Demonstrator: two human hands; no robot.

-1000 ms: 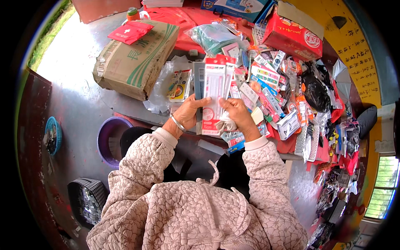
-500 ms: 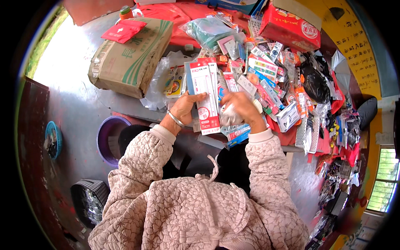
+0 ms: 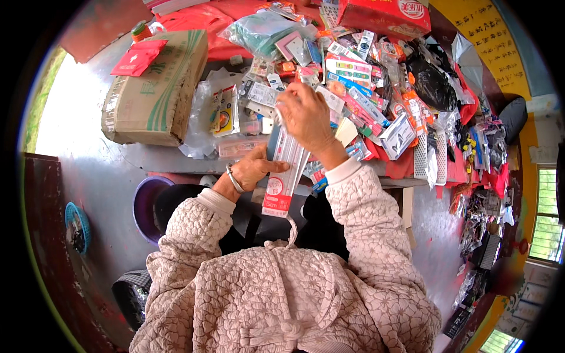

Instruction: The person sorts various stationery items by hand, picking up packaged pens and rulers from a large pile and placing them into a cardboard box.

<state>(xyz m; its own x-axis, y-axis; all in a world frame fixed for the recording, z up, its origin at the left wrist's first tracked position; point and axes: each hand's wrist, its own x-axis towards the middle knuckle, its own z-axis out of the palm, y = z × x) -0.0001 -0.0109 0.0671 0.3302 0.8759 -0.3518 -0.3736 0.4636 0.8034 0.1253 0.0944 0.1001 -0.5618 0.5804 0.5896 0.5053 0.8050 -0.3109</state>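
My left hand [image 3: 254, 172] grips a small stack of long, flat ruler packets [image 3: 278, 191], white and clear with red ends. They tilt over the table's near edge, red end toward me, thumb on top. My right hand [image 3: 309, 120] is closed at their far end, its fingers bent over the top. Something whitish shows by those fingertips, but blur and the hand hide what it is. Just beyond lie a yellow-and-white card pack [image 3: 225, 112] and a heap of small packaged goods [image 3: 353, 73].
At left on the table stands a cardboard box [image 3: 159, 88] with a red pouch [image 3: 138, 57] on it. A red carton [image 3: 385, 17] sits at the back. Black plastic bags [image 3: 432, 85] lie right. A purple bucket [image 3: 141, 209] and blue basket [image 3: 77, 228] stand on the floor.
The ruler packets have come toward me and tipped slantwise in my left hand. My right hand has moved from beside them, left and away, to their far end. The whole view has shifted.
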